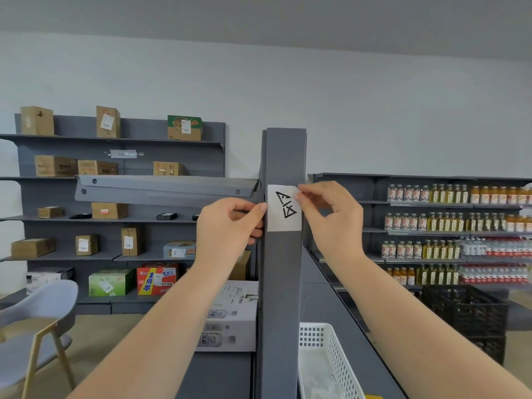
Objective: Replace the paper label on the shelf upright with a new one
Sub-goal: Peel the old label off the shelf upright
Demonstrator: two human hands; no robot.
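Note:
A white paper label [283, 208] with black hand-drawn marks lies flat on the front of the grey shelf upright [283, 283], around mid-height in the view. My right hand [328, 217] pinches the label's top right corner between thumb and fingers. My left hand [230, 223] curls around the upright's left edge, thumb tip touching the label's left border. Whether the corner has lifted off the metal I cannot tell.
A white perforated basket [325, 361] sits low right of the upright, a black crate [466, 312] beyond it. Bottle shelves [460, 226] fill the right, carton shelves [115, 197] the left. A grey chair [37, 318] stands at the lower left.

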